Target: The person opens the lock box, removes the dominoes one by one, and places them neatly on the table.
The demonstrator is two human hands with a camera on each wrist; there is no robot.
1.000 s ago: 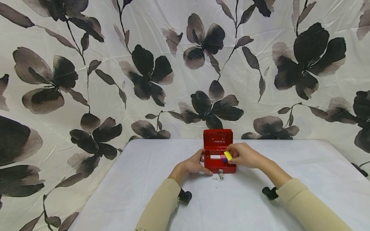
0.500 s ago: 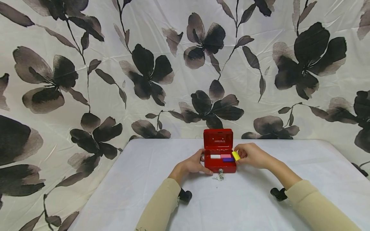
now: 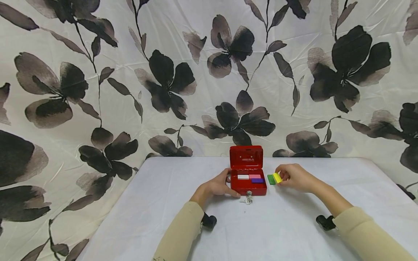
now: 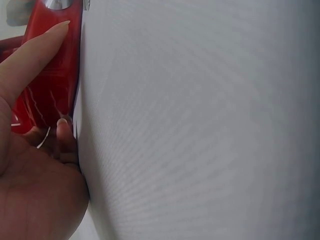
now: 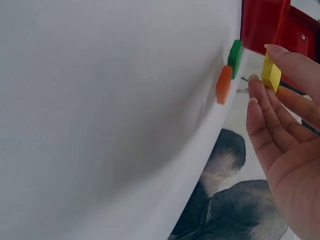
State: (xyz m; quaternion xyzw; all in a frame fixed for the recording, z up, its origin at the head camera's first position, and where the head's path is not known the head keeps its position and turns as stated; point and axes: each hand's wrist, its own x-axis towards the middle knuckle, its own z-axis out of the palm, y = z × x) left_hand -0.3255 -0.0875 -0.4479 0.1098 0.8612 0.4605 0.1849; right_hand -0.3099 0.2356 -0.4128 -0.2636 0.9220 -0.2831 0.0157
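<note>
A red cash box (image 3: 243, 190) stands on the white table with its lid (image 3: 246, 157) raised. Inside lie a white block (image 3: 243, 177), a pink block (image 3: 255, 176) and a purple block (image 3: 257, 180). My left hand (image 3: 218, 185) grips the box's left side, thumb along the front and fingers at the side. To the right of the box, my right hand (image 3: 298, 177) pinches a yellow block (image 3: 277, 177) between thumb and fingers, above the table. A green block (image 3: 271, 179) sits close to the box. The right wrist view shows an orange block (image 5: 224, 85) beside the green one.
Keys (image 3: 249, 199) hang at the lock on the box's front. Behind the white table (image 3: 254, 232) hangs a cloth (image 3: 209, 90) with dark flowers. Black wrist cameras (image 3: 209, 222) are worn on both arms.
My right hand has carried the yellow block from over the box out to the right. The green block has come into view. My left hand has stayed on the box.
</note>
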